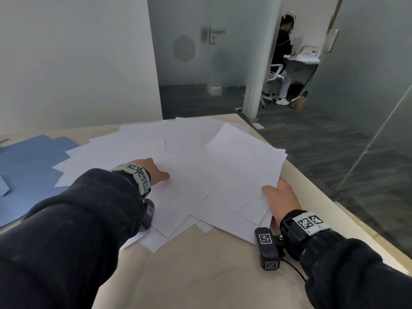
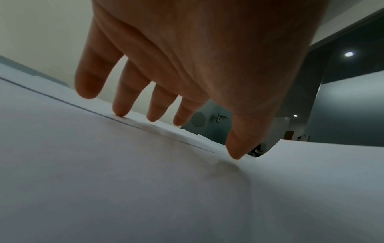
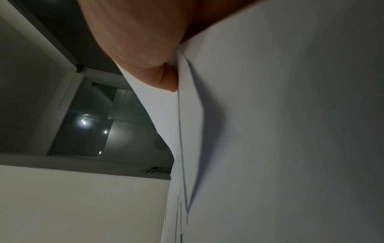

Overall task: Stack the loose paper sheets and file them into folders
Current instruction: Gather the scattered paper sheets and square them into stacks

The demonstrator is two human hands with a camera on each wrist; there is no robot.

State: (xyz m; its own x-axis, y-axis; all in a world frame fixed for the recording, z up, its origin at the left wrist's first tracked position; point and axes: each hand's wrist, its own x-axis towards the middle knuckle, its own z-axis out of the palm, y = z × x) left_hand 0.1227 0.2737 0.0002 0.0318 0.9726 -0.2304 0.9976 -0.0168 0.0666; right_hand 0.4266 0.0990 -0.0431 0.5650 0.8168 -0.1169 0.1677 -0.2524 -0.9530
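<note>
Table (image 1: 200, 275), top to edge: sheets (image 1: 189, 157) lie fanned across it, folders (image 1: 29, 161) at left. My left hand (image 1: 153, 170) presses flat, fingers spread; my right hand (image 1: 282, 197) pinches the right edges. I judge sweeping inward evenly best.

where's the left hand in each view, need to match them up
Head: left hand left of centre, resting on the fanned white sheets.
Left wrist: it fills the top, fingers straight, tips touching the sheets.
Right wrist: not in it.
Shared landmark: hexagon on the glass door.
</note>
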